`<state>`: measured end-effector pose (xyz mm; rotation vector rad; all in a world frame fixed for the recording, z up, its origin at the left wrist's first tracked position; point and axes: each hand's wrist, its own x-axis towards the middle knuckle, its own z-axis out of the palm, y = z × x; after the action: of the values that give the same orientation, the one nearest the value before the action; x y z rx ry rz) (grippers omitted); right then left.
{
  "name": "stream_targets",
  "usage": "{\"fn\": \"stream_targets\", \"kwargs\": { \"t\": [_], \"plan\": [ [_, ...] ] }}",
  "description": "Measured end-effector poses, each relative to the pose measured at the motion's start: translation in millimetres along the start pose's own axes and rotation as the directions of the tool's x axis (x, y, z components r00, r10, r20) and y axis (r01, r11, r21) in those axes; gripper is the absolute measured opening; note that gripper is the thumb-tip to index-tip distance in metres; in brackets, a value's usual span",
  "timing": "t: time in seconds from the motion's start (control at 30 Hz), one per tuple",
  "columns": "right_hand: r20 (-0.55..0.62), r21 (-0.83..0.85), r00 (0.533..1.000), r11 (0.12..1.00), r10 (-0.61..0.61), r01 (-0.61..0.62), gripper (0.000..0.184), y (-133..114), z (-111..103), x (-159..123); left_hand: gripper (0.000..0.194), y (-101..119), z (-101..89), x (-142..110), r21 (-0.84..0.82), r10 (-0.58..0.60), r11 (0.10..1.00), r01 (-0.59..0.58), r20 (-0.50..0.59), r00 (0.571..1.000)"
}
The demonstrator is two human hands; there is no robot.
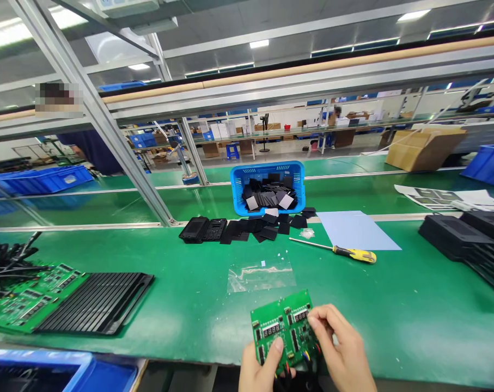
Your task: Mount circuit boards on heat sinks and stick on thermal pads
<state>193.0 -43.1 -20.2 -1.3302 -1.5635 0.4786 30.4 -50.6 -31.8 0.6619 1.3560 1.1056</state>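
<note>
My left hand (263, 363) grips a green circuit board (285, 305) by its near left part, thumb on top. Two small digit displays, black connectors and chips sit on the board. Coloured wires and black cables (308, 366) hang from its near edge. At the right-hand display my right hand (341, 344) has thumb and index finger pinched together; whatever lies between them is too small to make out. Just beyond the board, a clear plastic bag (261, 277) lies flat on the green table, with small white scraps around it.
A blue basket (235, 190) holds many black plates; more plates (267, 231) lie before it. A yellow-black screwdriver (355, 254) rests near a pale sheet (357, 228). Circuit boards with cables (13, 294) and a ribbed black tray (99, 299) are left; black boxes (455, 237) are right.
</note>
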Motion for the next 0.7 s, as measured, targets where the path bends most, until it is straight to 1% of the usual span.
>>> {"fn": "stream_targets", "kwargs": {
  "t": [0.07, 0.13, 0.2, 0.23, 0.33, 0.43, 0.5, 0.53, 0.63, 0.7],
  "plan": [
    [0.076, -0.003, 0.997, 1.0, -0.024, 0.024, 0.018, -1.2, -8.3, 5.0, 0.058, 5.6, 2.3, -0.6, -0.063, -0.037, 0.997, 0.038, 0.019, 0.999],
    [0.235, -0.005, 0.97, 0.998, -0.067, 0.07, 0.015, -3.0, -18.4, 13.7, 0.061, 10.8, 1.6, -1.0, -0.058, -0.052, 0.997, 0.056, 0.069, 0.996],
    [0.397, -0.03, 0.913, 0.993, -0.093, 0.114, 0.013, -5.6, -27.4, 23.3, 0.06, 14.9, -0.8, -1.2, -0.027, -0.063, 0.997, 0.067, 0.128, 0.99],
    [0.46, -0.054, 0.883, 0.989, -0.095, 0.135, 0.013, -7.2, -30.8, 27.7, 0.059, 16.3, -2.2, -1.2, -0.011, -0.068, 0.997, 0.07, 0.156, 0.985],
    [0.574, -0.148, 0.815, 0.969, -0.08, 0.199, 0.017, -11.7, -36.0, 36.6, 0.056, 18.2, -5.1, -0.6, 0.03, -0.076, 0.997, 0.071, 0.215, 0.974],
    [0.625, -0.221, 0.772, 0.924, -0.11, 0.311, 0.019, -13.3, -35.9, 38.8, 0.056, 18.6, -6.2, 1.1, 0.054, -0.081, 0.996, 0.07, 0.245, 0.966],
    [0.624, -0.251, 0.766, 0.887, -0.158, 0.387, 0.021, -12.1, -35.4, 38.0, 0.057, 19.3, -6.5, 2.6, 0.063, -0.092, 0.995, 0.078, 0.256, 0.962],
    [0.612, -0.252, 0.77, 0.879, -0.179, 0.405, 0.022, -11.0, -35.6, 37.5, 0.057, 19.8, -6.7, 3.3, 0.066, -0.1, 0.994, 0.085, 0.258, 0.961],
    [0.576, -0.199, 0.793, 0.907, -0.199, 0.372, 0.02, -7.2, -37.4, 37.2, 0.058, 21.5, -6.9, 4.5, 0.069, -0.118, 0.992, 0.104, 0.265, 0.957],
    [0.586, -0.177, 0.786, 0.916, -0.195, 0.359, 0.017, -5.2, -38.0, 38.0, 0.06, 21.9, -6.6, 4.3, 0.061, -0.112, 0.993, 0.1, 0.271, 0.956]
  ]
}}
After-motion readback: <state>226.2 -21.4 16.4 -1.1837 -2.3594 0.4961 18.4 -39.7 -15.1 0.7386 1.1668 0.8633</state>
